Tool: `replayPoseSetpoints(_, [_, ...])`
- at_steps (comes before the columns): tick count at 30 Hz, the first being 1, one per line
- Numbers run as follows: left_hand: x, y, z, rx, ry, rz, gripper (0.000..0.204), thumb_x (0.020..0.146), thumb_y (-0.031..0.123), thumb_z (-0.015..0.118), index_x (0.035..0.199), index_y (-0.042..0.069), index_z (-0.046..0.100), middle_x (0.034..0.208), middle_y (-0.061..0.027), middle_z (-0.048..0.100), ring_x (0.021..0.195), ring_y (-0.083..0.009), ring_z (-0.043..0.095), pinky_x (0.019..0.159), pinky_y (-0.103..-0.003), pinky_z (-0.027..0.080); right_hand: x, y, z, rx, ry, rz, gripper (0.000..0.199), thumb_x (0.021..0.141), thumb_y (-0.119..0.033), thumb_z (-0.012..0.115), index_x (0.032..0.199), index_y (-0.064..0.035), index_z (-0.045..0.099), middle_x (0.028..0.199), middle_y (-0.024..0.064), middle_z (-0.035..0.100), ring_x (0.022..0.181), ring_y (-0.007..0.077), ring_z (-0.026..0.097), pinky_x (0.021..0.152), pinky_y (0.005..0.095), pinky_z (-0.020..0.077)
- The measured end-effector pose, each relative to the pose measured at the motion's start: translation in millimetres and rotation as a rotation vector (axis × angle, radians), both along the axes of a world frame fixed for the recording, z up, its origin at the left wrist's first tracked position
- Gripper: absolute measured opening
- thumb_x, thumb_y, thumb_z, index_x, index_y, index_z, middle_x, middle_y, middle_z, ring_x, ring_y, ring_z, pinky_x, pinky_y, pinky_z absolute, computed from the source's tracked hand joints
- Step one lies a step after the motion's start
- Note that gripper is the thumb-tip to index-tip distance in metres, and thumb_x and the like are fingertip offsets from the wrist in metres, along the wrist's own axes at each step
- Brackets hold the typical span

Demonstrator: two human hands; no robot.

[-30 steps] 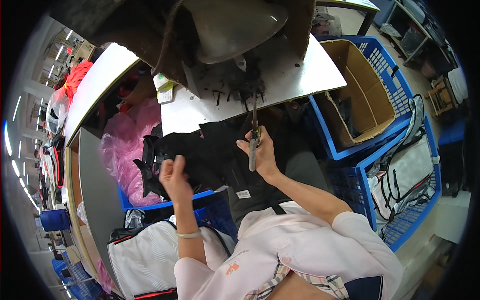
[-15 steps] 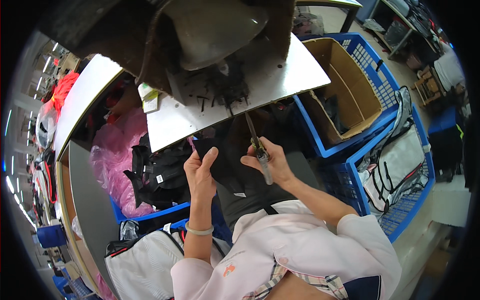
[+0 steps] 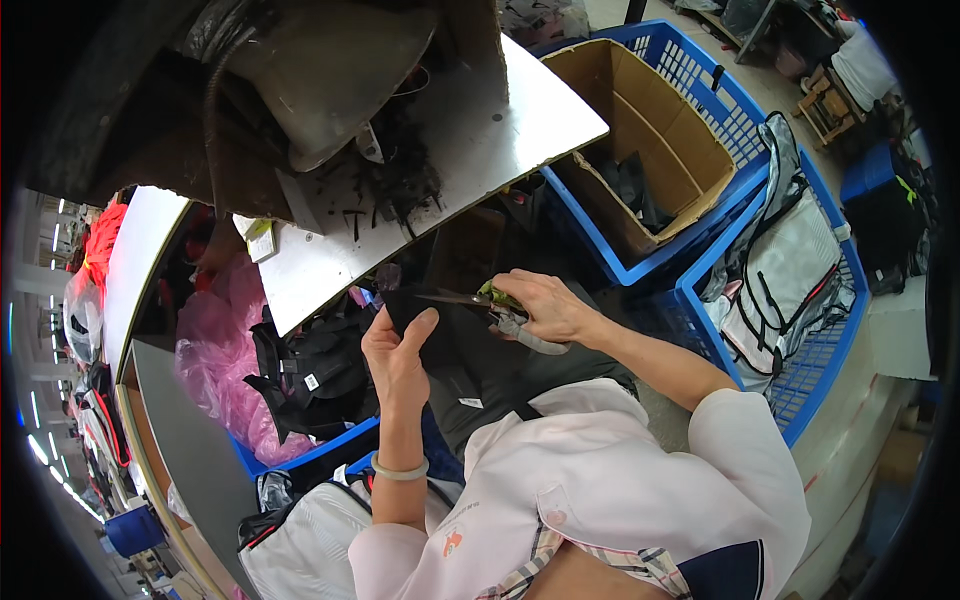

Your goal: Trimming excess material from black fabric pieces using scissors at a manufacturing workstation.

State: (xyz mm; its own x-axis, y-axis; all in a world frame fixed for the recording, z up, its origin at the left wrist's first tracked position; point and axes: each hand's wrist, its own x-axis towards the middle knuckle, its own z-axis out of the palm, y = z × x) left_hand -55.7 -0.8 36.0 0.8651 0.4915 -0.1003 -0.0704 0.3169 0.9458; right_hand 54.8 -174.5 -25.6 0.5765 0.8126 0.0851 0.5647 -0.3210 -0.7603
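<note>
My left hand (image 3: 395, 358) pinches the upper edge of a black fabric piece (image 3: 445, 345) between thumb and fingers. The fabric hangs down over my lap, and a small white label (image 3: 470, 403) shows near its lower end. In my right hand (image 3: 548, 306) is a pair of scissors (image 3: 452, 298) with wrapped, greyish handles. Their blades point left and the tips lie at the fabric's upper edge, close to my left thumb. Whether the blades have fabric between them I cannot tell.
Ahead stands a white worktable (image 3: 450, 180) strewn with dark scraps (image 3: 395, 190). On the right, a blue basket (image 3: 610, 262) holds a cardboard box (image 3: 690, 150); another contains a white-grey bag (image 3: 790, 270). Pink plastic (image 3: 215, 340) and several black pieces (image 3: 320, 370) lie at left.
My right hand has turned the scissors from pointing away at the table to pointing left, bringing the tips to the fabric. My left hand keeps its pinch. The view has shifted toward the right.
</note>
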Motion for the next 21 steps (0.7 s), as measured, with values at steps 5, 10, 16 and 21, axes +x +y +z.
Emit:
replayPoseSetpoints(5, [0,1,0,0.006,0.011,-0.02,0.013,0.078,-0.002,0.064,0.091,-0.001,0.065,0.083,-0.0039,0.067,0.07,-0.0081,0.059,0.068,-0.02,0.048,0,-1,0,0.044,-0.024,0.004,0.043,0.073,-0.033,0.073,0.097,-0.0018,0.054,0.087,0.0141,0.058,0.081,0.0321,0.057,0.069,0.0405,0.046])
replayPoseSetpoints(10, [-1,3,0,0.02,0.021,-0.048,0.012,0.078,-0.002,0.064,0.09,0.0,0.065,0.082,-0.0035,0.066,0.069,-0.008,0.06,0.066,-0.021,0.049,0,-4,4,0.002,0.057,0.047,0.035,0.075,-0.03,0.071,0.086,-0.0002,0.056,0.073,0.0162,0.059,0.07,0.0347,0.058,0.062,0.0405,0.0449])
replayPoseSetpoints(16, [-1,6,-1,-0.002,0.052,-0.092,0.015,0.077,-0.002,0.065,0.092,0.0,0.065,0.082,-0.0048,0.067,0.068,-0.009,0.061,0.067,-0.021,0.05,-4,-4,-4,0.037,0.029,0.019,0.033,0.074,-0.03,0.07,0.08,-0.0004,0.056,0.067,0.0168,0.058,0.064,0.0366,0.056,0.057,0.0409,0.0432])
replayPoseSetpoints(21, [-1,1,-4,-0.029,0.108,-0.139,0.015,0.077,-0.003,0.064,0.092,-0.002,0.064,0.083,-0.0068,0.067,0.068,-0.0106,0.062,0.067,-0.022,0.051,-2,0,6,0.114,-0.03,0.015,0.035,0.073,-0.032,0.069,0.072,-0.0001,0.055,0.059,0.0173,0.056,0.056,0.0365,0.055,0.052,0.0412,0.0417])
